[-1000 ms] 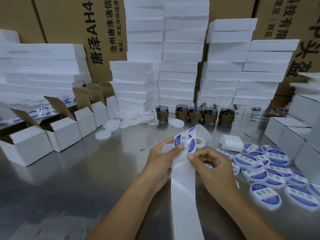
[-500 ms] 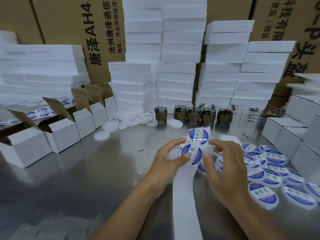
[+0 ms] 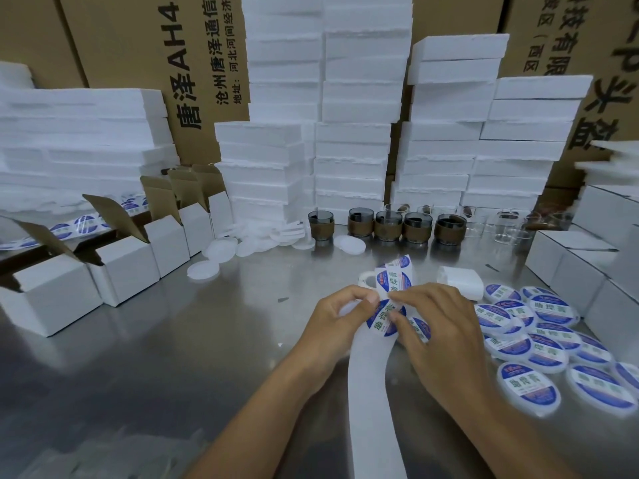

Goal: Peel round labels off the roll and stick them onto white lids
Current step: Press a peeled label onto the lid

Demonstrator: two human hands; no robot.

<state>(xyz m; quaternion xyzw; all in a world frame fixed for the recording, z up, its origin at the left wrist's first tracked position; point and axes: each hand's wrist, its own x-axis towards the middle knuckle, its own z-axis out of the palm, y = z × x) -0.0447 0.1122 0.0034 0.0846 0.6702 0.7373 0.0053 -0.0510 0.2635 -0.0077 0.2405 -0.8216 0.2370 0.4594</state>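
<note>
Head view | left grip (image 3: pixel 332 319): closed, pinching backing strip (image 3: pixel 371 392) held above bench (image 3: pixel 173 357) | right grip (image 3: pixel 439 326): fingertips pinching round label (image 3: pixel 382 323) on strip | labelled lids (image 3: pixel 529 388): bench, right | blank lids (image 3: pixel 221 250): bench, rear

2 hands (image 3: pixel 332 326); 1 label strip (image 3: pixel 370 392); 5 sleeved cups (image 3: pixel 389 227); c. 12 lbl'd lids (image 3: pixel 527 387).

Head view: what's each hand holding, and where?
Left hand pinches the label strip at its left edge; right hand pinches the round label at its upper edge.
</note>
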